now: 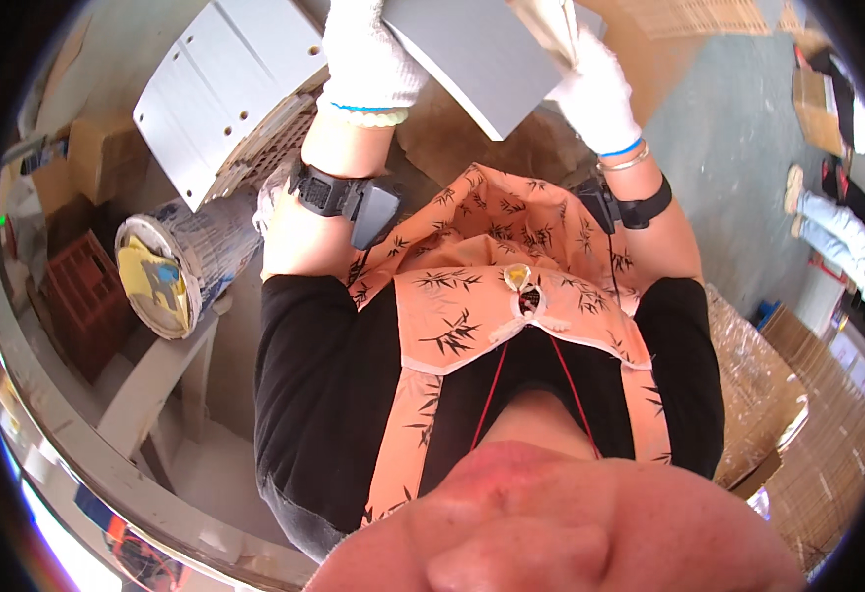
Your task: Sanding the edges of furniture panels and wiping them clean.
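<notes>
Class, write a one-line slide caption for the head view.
Two white-gloved hands, left and right, hold a grey panel above an orange patterned apron.

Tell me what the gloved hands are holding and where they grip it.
Both hold one flat grey panel. The left hand grips its left edge, the right hand its right edge; both wear white gloves.

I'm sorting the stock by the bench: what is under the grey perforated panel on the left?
The grey perforated panel lies on a woven basket, whose lattice side shows beneath its lower edge. The basket's inside and top are covered.
</notes>
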`<state>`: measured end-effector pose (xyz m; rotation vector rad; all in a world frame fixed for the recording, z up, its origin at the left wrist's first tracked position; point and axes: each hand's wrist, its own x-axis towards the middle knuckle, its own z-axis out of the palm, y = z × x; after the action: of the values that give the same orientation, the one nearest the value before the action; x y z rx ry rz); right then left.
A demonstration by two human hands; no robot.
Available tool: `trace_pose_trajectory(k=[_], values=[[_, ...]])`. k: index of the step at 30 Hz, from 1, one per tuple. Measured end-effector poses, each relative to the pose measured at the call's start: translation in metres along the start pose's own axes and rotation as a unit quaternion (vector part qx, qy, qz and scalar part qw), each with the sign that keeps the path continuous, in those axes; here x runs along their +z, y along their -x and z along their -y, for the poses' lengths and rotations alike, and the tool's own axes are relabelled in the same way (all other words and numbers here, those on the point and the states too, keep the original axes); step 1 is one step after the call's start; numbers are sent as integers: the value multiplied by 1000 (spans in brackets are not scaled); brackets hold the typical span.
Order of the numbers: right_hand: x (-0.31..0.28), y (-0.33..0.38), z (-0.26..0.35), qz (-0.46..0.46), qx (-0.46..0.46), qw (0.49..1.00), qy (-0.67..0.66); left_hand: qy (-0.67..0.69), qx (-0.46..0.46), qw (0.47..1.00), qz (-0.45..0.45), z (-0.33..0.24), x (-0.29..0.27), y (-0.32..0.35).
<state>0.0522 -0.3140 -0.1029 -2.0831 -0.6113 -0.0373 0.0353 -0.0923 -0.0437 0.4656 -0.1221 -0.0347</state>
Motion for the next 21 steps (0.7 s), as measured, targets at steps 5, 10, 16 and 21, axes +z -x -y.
trace_pose_trajectory(k=[5,10,16,21], values=[[46,-47,0,136,176,901,-371,5,75,997,-21,-33,4,18],[76,-105,47,137,88,909,-383,156,130,979,18,-59,20,34],[136,-149,123,182,-48,937,-294,115,265,955,67,-54,-5,10],[230,-138,195,283,-171,928,-170,-382,581,685,-217,-68,-1,-1]])
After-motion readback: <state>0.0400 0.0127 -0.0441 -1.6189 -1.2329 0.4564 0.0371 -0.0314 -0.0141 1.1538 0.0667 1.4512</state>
